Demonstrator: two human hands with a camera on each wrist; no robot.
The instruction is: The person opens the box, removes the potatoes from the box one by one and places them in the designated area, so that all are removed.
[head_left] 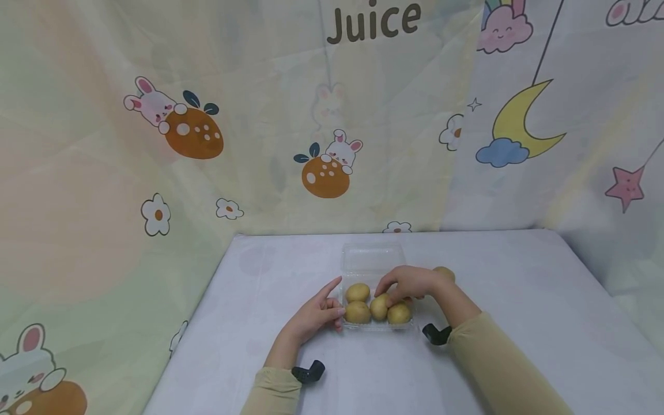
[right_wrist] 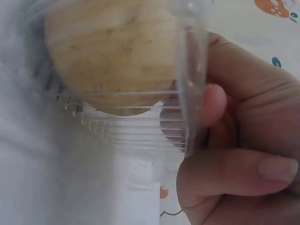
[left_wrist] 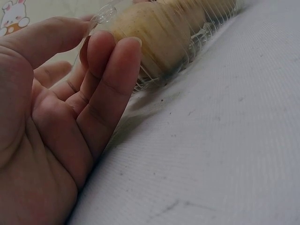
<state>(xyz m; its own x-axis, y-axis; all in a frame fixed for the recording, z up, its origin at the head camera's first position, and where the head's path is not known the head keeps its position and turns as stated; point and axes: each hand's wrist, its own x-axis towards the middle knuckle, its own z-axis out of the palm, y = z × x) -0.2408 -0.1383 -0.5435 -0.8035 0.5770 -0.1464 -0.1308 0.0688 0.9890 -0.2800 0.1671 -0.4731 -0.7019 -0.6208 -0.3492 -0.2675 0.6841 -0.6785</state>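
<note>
In the head view an open clear plastic box (head_left: 376,327) sits on the table with several potatoes in it. At its left wall is my left hand (head_left: 314,316), index finger stretched along the side, thumb and other fingers holding the rim (left_wrist: 104,15). My right hand (head_left: 410,282) reaches in from the right, its fingertips curled about a potato (head_left: 380,308) near the middle. Two potatoes, one at the back (head_left: 358,292) and one in front (head_left: 357,313), lie on the left. Another potato (right_wrist: 112,51) shows through the ribbed right wall. My right hand partly hides the box's back right corner.
The box's clear lid (head_left: 372,257) lies folded back behind it. Beyond my right wrist another potato (head_left: 444,273) is on the white tablecloth (head_left: 519,300), partly hidden. A printed fabric backdrop (head_left: 259,144) rises at the table's back edge. Each wrist wears a black camera mount (head_left: 308,372).
</note>
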